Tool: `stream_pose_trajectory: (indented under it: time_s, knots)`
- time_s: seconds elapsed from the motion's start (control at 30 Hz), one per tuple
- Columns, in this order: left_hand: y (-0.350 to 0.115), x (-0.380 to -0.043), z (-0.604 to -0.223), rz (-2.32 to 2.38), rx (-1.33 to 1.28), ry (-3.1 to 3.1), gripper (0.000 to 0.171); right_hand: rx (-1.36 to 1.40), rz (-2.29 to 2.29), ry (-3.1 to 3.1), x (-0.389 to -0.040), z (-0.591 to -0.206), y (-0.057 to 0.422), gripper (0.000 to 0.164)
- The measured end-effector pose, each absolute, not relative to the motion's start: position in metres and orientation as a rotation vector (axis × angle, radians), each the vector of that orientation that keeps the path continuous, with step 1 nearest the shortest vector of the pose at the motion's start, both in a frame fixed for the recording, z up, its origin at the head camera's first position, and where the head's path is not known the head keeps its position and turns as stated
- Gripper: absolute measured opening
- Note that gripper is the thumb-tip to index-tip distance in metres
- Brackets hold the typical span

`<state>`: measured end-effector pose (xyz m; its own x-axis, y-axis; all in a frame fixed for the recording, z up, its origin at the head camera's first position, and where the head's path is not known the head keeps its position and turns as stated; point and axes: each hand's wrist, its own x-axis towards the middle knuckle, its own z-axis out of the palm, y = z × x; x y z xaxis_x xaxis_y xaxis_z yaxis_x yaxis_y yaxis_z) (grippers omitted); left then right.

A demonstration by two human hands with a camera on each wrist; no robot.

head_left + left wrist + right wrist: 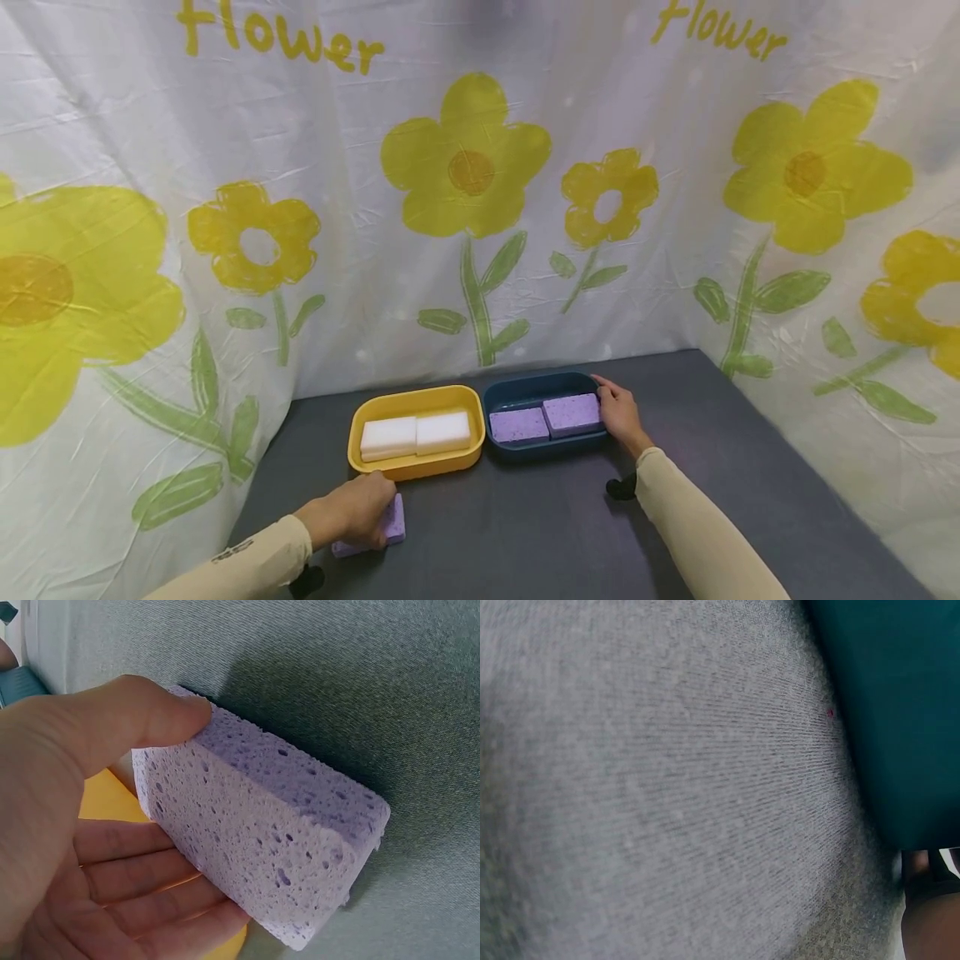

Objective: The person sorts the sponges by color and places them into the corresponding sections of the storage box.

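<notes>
My left hand (356, 508) grips a purple sponge (394, 521) low over the table, just in front of the yellow tray (414, 475). In the left wrist view the thumb presses one long edge of this pitted sponge (247, 817), with the fingers on its opposite side. At the far right end of the dark blue tray (540, 454), my right hand (621, 417) holds the rim. Two more purple sponges (519, 426) lie side by side in that tray. White sponges (442, 432) lie in the yellow one. The right wrist view shows only the blue tray's side (900, 712), not the right fingers.
Both trays stand close together near the back of the dark grey table (525, 533). Behind and beside the table hangs a white curtain (345, 292) printed with yellow flowers.
</notes>
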<state>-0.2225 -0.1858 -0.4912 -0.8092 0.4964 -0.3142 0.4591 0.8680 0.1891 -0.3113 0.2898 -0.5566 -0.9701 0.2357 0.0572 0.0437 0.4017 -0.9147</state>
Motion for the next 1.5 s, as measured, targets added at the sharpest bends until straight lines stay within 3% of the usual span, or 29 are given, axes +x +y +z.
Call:
stream_pose_trajectory:
  time_s: [0.47, 0.9, 1.5]
  knots:
    - [-0.166, -0.216, -0.469, 0.124, 0.946, 2.715, 0.041, -0.279, 1.623, -2.481, -0.307, -0.557, 0.288, 0.051]
    - [-0.143, -0.222, -0.436, 0.081, 0.839, 2.765, 0.047, -0.279, 1.605, -2.484, -0.31, -0.558, 0.288, 0.051]
    - [-0.081, -0.257, -0.422, 0.085, 1.059, 2.811, 0.043, -0.24, 1.574, -2.473, -0.311, -0.555, 0.289, 0.048]
